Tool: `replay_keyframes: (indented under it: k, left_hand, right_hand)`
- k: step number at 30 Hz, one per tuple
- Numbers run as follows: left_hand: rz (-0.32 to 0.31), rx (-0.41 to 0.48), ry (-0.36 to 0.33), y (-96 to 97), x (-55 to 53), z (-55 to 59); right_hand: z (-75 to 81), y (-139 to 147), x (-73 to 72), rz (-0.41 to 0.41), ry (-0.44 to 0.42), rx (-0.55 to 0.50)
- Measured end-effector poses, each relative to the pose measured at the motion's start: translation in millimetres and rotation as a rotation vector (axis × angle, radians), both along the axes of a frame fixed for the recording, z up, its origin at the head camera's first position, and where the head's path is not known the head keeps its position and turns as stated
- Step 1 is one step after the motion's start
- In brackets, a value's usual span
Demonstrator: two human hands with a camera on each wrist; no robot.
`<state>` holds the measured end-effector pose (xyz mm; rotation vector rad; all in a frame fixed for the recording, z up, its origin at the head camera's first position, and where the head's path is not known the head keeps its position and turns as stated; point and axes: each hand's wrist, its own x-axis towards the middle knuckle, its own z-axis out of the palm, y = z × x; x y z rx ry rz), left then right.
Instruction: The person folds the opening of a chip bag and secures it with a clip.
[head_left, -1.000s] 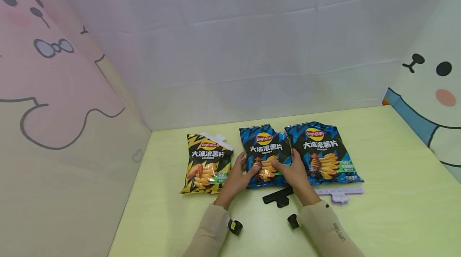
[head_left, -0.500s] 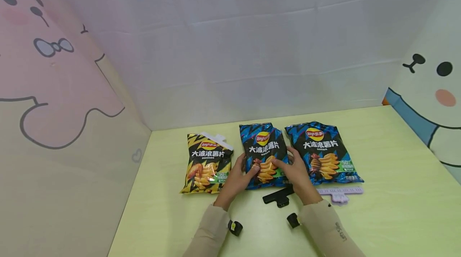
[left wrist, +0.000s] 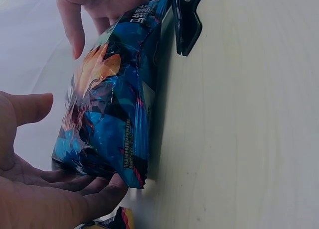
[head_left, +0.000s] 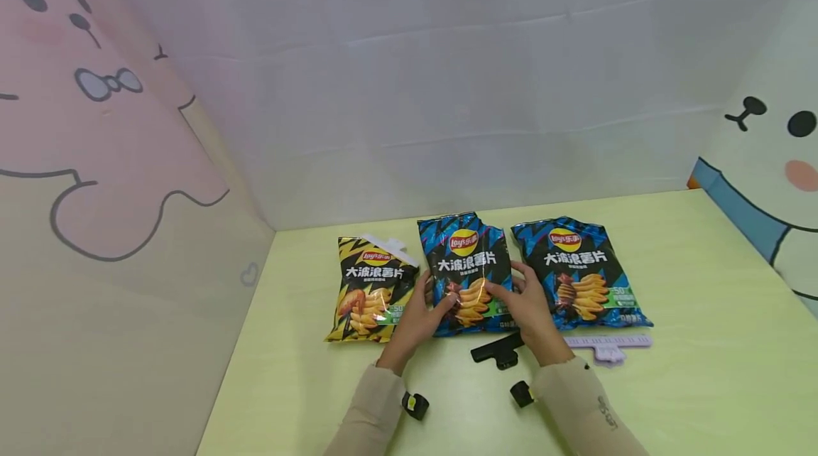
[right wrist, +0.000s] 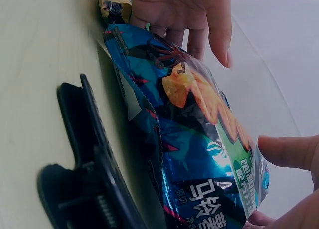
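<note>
A blue-and-black bag of potato chips point(head_left: 469, 257) lies between both hands in the head view. My left hand point(head_left: 418, 317) holds its left side, the fingers bent under the edge in the left wrist view and the left thumb point(left wrist: 35, 107) held off the front. On the other side my right hand point(head_left: 529, 303) holds the bag, fingers behind it and the right thumb point(right wrist: 284, 150) beside the front face. Just below the bag rests a black bag clip point(head_left: 497, 351), also seen close up as a black clip point(right wrist: 94, 164) in the right wrist view.
To the left lies a yellow chip bag point(head_left: 371, 300) with a white clip point(head_left: 391, 248) across its top corner. Another blue chip bag point(head_left: 578, 278) lies to the right, a lilac clip point(head_left: 607, 344) below it. A pale curtain point(head_left: 460, 122) stands behind the table.
The middle bag's upper part has shifted slightly left and away, and its top corner lies flatter. The right hand moved a little up its side. The head view has shifted slightly.
</note>
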<state>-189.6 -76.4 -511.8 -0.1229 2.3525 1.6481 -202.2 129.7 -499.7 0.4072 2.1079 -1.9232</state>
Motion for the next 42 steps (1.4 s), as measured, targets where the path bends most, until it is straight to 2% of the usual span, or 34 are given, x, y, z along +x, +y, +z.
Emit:
replay_keyframes:
  k: [7, 21, 42]
  left_hand:
    - [0.033, 0.008, -0.009, -1.7, 1.8, 0.4]
    - [0.048, 0.038, 0.051, -7.6, 7.8, 0.8]
    - [0.06, 0.074, 0.064, -13.4, 18.4, 17.1]
  right_hand:
    - [2.9, -3, 2.6, -0.019, -0.002, -0.013]
    - [6.4, -5, 8.5, -0.032, 0.046, -0.082]
    - [16.8, -11, 15.1, -0.059, 0.095, -0.109]
